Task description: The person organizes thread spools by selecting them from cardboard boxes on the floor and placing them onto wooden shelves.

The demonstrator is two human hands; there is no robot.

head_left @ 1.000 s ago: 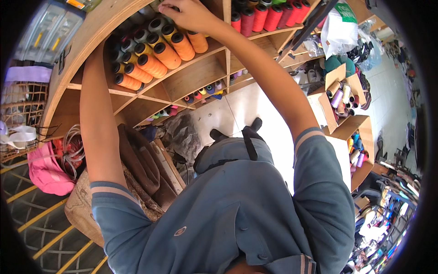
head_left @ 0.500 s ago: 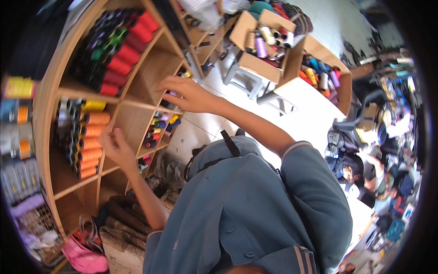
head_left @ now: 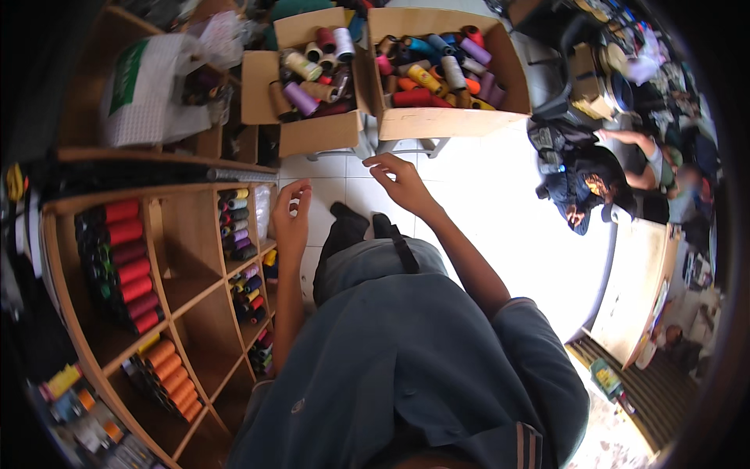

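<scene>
My left hand (head_left: 292, 215) is raised beside the right end of the wooden cubby shelf, fingers loosely bent and apart, holding nothing. Ahead and to the right, my right hand (head_left: 400, 181) hovers in front of the cardboard boxes, its fingers spread a little and empty. The left box (head_left: 316, 141) holds thread spools in purple, white, cream and brown. Beside it, a wider box (head_left: 453, 123) is piled with spools of many colours. On the wooden shelf (head_left: 197, 302), red thread spools (head_left: 130, 262) fill one compartment and orange spools (head_left: 171, 377) another.
Small mixed spools (head_left: 237, 224) sit in the shelf's right-hand compartments. Grey stools (head_left: 426, 148) stand under the boxes. A white plastic bag (head_left: 152, 90) lies on another shelf at far left. At right, another person (head_left: 656, 168) is beside a cluttered area.
My view has swung right, from the shelf toward the boxes. Both hands have come away from the shelf compartments and now reach forward, still empty.
</scene>
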